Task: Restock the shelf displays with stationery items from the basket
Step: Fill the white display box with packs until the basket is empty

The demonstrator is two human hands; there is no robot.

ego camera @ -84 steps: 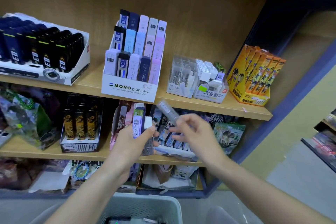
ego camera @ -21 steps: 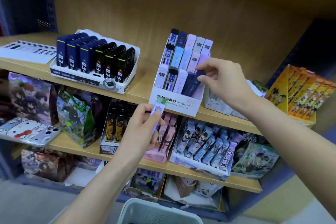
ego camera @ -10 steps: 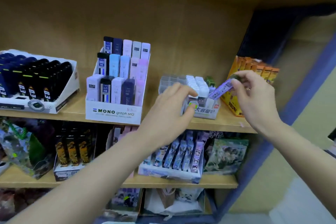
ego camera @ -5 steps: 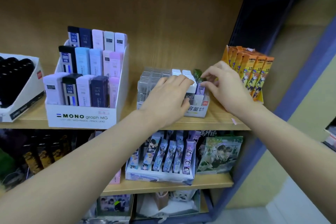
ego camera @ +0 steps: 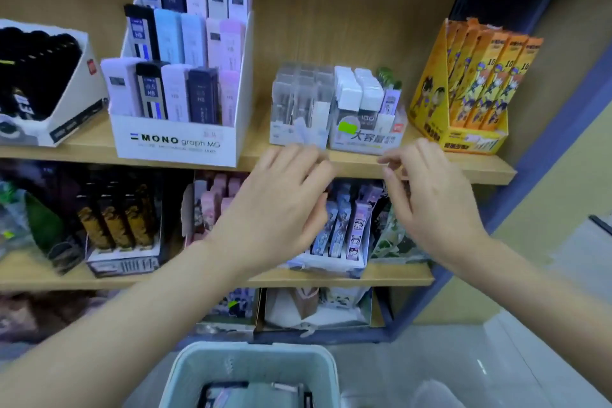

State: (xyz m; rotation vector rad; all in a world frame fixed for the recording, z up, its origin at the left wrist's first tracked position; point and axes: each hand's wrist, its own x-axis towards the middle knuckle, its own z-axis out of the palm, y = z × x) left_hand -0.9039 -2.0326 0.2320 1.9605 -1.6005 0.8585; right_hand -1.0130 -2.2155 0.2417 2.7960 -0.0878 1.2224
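Note:
A small white display box of lead cases stands on the upper shelf, with a purple case at its right end. Left of it is a clear box of transparent cases. My left hand hovers just below and in front of these boxes, fingers relaxed, holding nothing that I can make out. At the same height to its right, my right hand is also empty, with loosely bent fingers. The pale green basket sits at the bottom, with dark packets inside.
On the upper shelf are a MONO graph lead display, a box of black cases at far left and an orange pencil display at right. The lower shelves hold character-print packs. A blue upright bounds the right side.
Both hands have drawn back and down from the small display boxes. The purple case my right hand carried a second ago now stands in the white box.

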